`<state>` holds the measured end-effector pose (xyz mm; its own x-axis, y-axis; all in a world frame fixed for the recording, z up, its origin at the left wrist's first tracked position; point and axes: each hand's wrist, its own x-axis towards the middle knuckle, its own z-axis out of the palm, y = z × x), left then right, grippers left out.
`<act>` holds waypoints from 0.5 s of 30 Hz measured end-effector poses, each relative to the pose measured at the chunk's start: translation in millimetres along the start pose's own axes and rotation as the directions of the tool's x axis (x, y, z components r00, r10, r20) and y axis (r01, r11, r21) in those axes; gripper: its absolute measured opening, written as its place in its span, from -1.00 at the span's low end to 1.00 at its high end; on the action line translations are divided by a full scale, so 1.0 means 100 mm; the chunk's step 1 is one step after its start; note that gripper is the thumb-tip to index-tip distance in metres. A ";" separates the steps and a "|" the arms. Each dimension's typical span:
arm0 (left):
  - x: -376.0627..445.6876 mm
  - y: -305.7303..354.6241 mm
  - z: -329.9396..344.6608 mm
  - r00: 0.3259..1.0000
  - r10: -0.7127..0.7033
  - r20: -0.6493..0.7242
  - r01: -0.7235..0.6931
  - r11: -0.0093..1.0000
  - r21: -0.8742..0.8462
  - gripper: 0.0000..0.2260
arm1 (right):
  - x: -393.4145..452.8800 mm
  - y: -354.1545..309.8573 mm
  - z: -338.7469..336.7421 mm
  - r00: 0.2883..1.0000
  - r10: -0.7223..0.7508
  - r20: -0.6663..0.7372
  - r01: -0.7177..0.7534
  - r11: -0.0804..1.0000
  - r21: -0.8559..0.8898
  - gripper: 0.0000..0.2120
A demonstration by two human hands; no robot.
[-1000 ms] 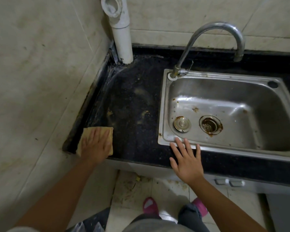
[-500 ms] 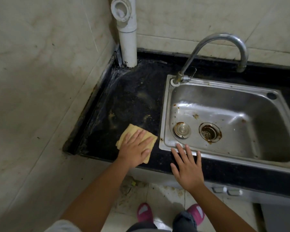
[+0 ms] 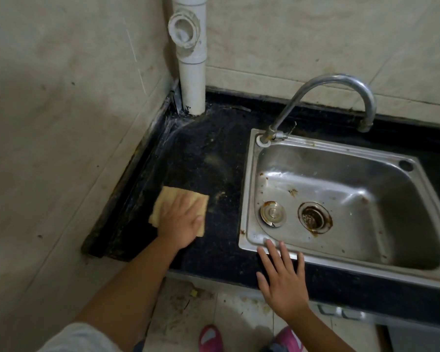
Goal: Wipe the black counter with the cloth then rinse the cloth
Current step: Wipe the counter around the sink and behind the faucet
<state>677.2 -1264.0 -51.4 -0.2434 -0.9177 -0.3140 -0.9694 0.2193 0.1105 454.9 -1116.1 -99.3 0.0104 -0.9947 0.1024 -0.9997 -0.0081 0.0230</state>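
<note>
One steel sink (image 3: 252, 194) right of cloth (image 3: 168, 196), white pipe (image 3: 192, 80) behind

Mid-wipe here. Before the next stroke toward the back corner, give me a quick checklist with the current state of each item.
1. Yellow folded cloth flat on the black stone counter: ok.
2. Left hand pressing on the cloth with straight fingers: ok.
3. Right hand braced at the steel sink's front rim, clear of the wiping path: ok.
4. Counter clean up to the white plastic pipe: not ok, pale residue shows.
5. Curved metal tap running for the rinse: not ok, no water visible.
</note>
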 end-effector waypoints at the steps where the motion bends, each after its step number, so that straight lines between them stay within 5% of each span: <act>1: -0.01 0.15 0.02 0.999 0.050 -0.002 -0.050 0.999 0.011 -0.54 | 0.00 0.00 0.00 1.000 -0.003 0.001 0.003 1.000 -0.003 -0.49; 9: -0.05 0.47 0.09 0.969 0.245 0.032 -0.247 0.967 0.056 -0.57 | -0.01 0.03 -0.01 1.000 -0.015 0.013 0.015 1.000 -0.003 -0.49; 15: 0.17 -0.30 -0.09 0.998 0.015 0.053 -0.018 0.998 0.060 -0.55 | 0.00 0.03 -0.01 1.000 -0.018 -0.011 0.018 1.000 -0.011 -0.49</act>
<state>702.2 -1288.9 -51.7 -0.2590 -0.8956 -0.3617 -0.9651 0.2550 0.0597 452.1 -1115.6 -98.3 0.0290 -0.9932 0.1129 -0.9990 -0.0251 0.0360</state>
